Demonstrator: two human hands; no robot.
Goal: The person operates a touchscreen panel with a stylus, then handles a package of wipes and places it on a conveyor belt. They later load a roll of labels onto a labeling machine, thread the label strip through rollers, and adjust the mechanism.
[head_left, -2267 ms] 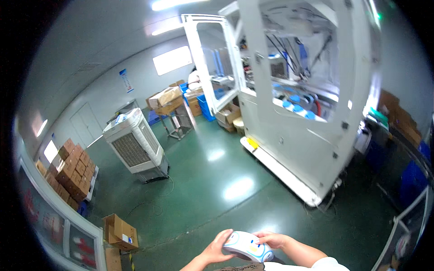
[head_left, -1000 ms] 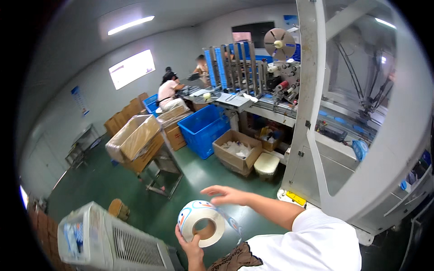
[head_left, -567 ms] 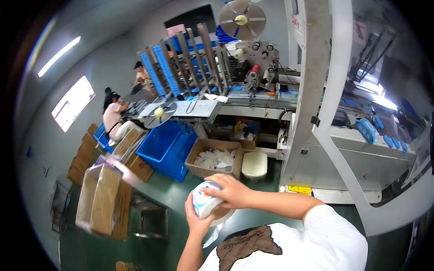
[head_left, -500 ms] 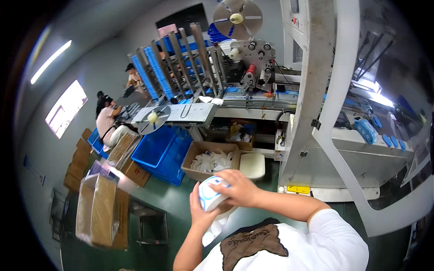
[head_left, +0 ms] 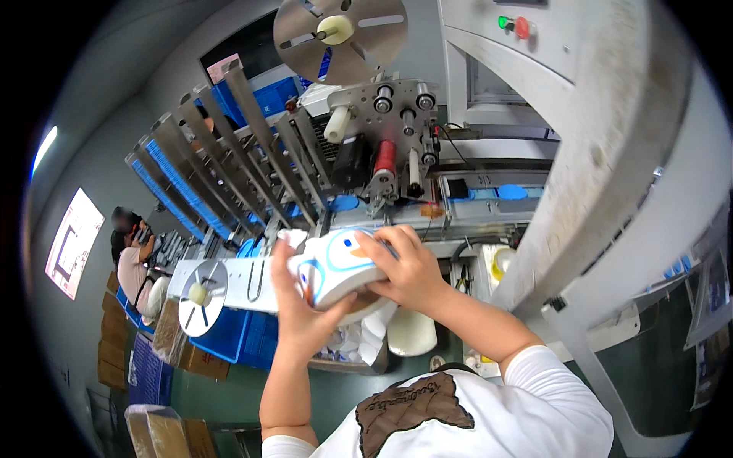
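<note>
A thick white roll of printed labels [head_left: 334,269], marked with blue outlines and small orange patches, is held up in front of the machine. My left hand [head_left: 304,317] grips its lower left side, thumb turned in toward the roll's underside. My right hand [head_left: 408,267] clasps the right end, with the thumb lying over the printed face. The fingers behind the roll are partly hidden. Just beyond my hands is the machine's metal shelf [head_left: 238,284], which carries a small slotted disc [head_left: 200,298].
A large slotted metal reel [head_left: 382,34] and a red roller [head_left: 385,156] stand above the conveyor [head_left: 485,200]. Upright rails [head_left: 263,126] hold stacked blue pieces. A blue crate [head_left: 256,336] and a box of white scraps [head_left: 355,359] sit below. Another person [head_left: 134,267] sits far left.
My hands have raised the label roll from above the floor boxes to the machine's shelf. My view has moved closer to the machine, and the roll's printed face shows more.
</note>
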